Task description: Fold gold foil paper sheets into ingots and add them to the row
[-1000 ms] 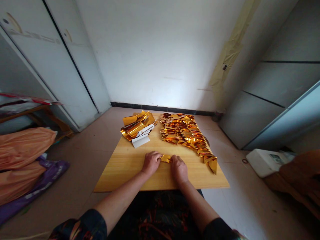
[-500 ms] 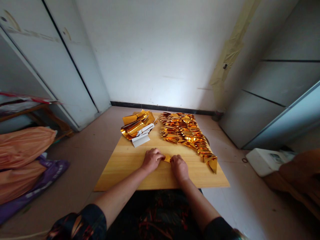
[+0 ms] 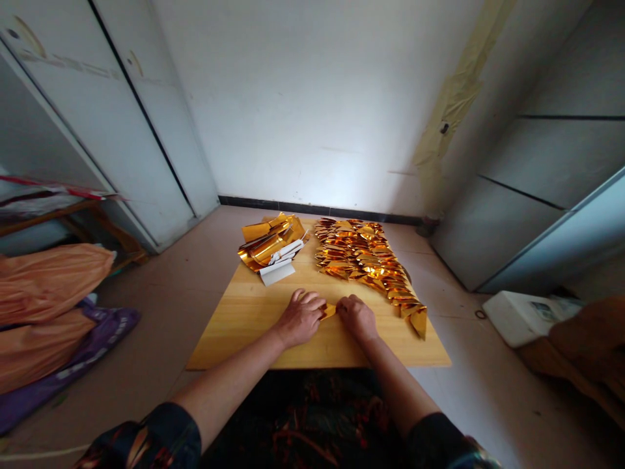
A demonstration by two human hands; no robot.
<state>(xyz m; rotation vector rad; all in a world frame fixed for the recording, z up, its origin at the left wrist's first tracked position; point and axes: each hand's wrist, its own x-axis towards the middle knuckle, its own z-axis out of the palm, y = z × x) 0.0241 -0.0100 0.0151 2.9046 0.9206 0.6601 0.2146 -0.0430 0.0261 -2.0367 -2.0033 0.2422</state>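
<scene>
Between my two hands, low over the wooden board [image 3: 234, 335], is a small piece of gold foil paper [image 3: 329, 312]. My left hand [image 3: 301, 317] closes on its left end, the fingers bent and partly covering it. At the paper's right end, my right hand [image 3: 359, 316] pinches the edge with thumb and curled fingers. Behind my left hand lies a loose pile of gold foil sheets [image 3: 268, 240], some curled, with white-backed pieces [image 3: 277, 273] at its front. Rows of folded gold foil pieces [image 3: 361, 251] spread over the back right of the board.
A white wall [image 3: 303, 98] with a dark skirting strip rises beyond the board. Pale cabinets stand on the left, with orange and purple bags [image 3: 49, 286] on the floor. To the right are a grey refrigerator-like cabinet [image 3: 517, 195] and a white box [image 3: 517, 317].
My left fingers have spread forward over the gold paper, and my right hand has turned slightly at its end. The whole view has shifted a little.
</scene>
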